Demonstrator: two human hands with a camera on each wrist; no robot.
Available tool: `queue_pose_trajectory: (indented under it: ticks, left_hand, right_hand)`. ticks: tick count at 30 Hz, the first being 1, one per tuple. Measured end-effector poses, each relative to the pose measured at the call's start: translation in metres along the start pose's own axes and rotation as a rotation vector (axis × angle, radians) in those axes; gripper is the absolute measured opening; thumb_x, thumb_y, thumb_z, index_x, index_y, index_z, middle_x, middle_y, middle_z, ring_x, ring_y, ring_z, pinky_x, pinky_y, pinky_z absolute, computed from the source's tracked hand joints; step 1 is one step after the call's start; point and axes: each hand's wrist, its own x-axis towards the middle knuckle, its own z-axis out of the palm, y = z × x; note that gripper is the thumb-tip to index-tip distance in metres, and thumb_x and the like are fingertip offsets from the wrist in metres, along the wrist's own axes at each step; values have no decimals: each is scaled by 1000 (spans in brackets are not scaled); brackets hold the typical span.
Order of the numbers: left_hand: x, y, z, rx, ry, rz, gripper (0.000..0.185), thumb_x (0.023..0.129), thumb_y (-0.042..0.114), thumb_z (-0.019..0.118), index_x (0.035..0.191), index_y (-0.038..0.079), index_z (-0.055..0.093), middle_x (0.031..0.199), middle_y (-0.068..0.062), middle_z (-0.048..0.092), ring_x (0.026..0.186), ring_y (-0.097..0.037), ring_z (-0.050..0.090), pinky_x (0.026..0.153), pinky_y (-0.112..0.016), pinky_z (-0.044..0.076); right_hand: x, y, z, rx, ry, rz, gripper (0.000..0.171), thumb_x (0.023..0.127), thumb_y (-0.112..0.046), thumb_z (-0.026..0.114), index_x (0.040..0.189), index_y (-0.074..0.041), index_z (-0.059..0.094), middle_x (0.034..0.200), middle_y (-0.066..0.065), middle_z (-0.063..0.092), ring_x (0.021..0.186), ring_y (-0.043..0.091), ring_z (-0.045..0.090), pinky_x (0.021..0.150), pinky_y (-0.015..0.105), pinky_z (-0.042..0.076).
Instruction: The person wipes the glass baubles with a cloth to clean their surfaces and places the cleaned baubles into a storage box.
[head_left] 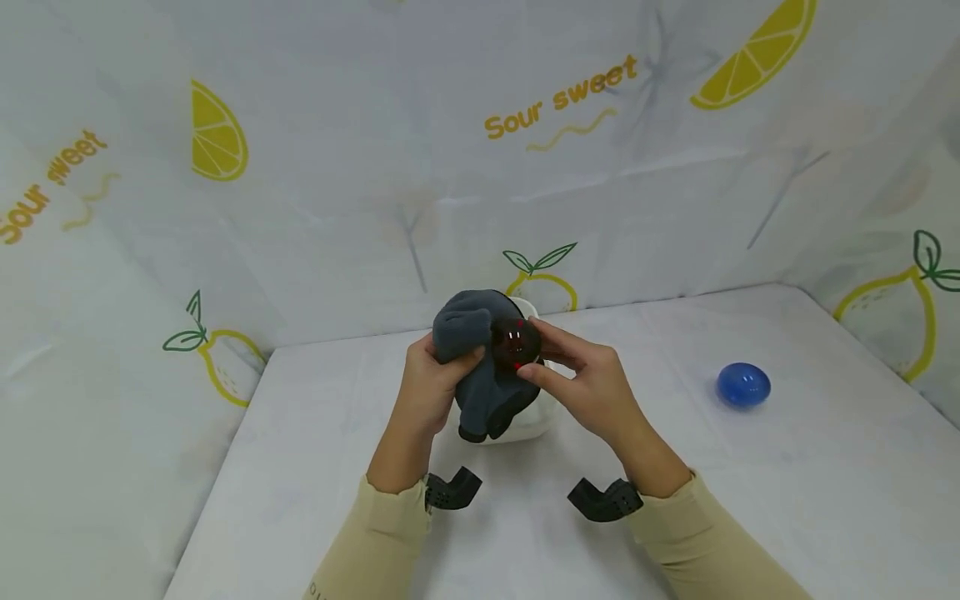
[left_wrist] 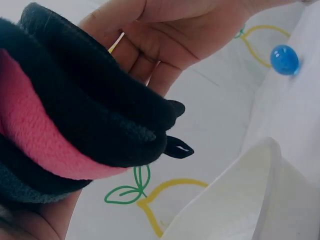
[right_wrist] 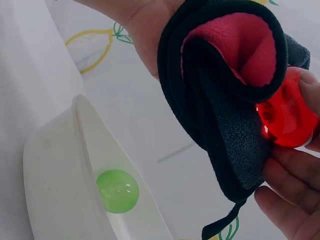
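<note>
My left hand (head_left: 427,383) grips a bunched grey fleece cloth (head_left: 471,329) with black edging, a pink inner side and a small loop. The thumb lies over its front. Against the cloth's right side, my right hand (head_left: 592,379) pinches a clear red ball (right_wrist: 289,112) between thumb and fingers; the ball looks dark in the head view and is hidden in the left wrist view. Both hands are above a white tub (head_left: 528,427), largely covered by the cloth in the head view. Inside the tub is a green ball (right_wrist: 117,191).
A clear blue ball (head_left: 742,385) rests on the white-covered table (head_left: 330,467), right of the hands. Behind the table hangs a white sheet (head_left: 337,225) printed with lemons and lettering.
</note>
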Motion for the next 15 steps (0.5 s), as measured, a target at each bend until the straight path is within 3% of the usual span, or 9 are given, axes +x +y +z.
queue_pose_trajectory:
  ticks: [3,8,15]
  left_hand:
    - [0,0,0,-13,21,3,33,85,-5,67,116,-11,58,99,-5,66,88,-15,68,79,-29,58]
    - [0,2,0,0,-4,2,36,84,-2,69,118,-8,59,103,-6,66,93,-19,67,81,-31,58]
    - [-1,5,0,69,-83,-19,42,84,4,73,122,-3,58,114,-14,64,100,-24,66,84,-37,57]
  right_hand:
    - [0,-1,0,20,-16,38,57,85,-10,77,138,-8,57,117,10,71,104,17,69,91,23,54]
    - [1,-1,1,1,-9,50,56,85,-10,77,137,-10,58,120,8,70,107,18,68,93,26,54]
    - [1,-1,4,-190,46,-76,63,78,-14,83,136,-7,59,120,11,70,106,24,69,89,40,56]
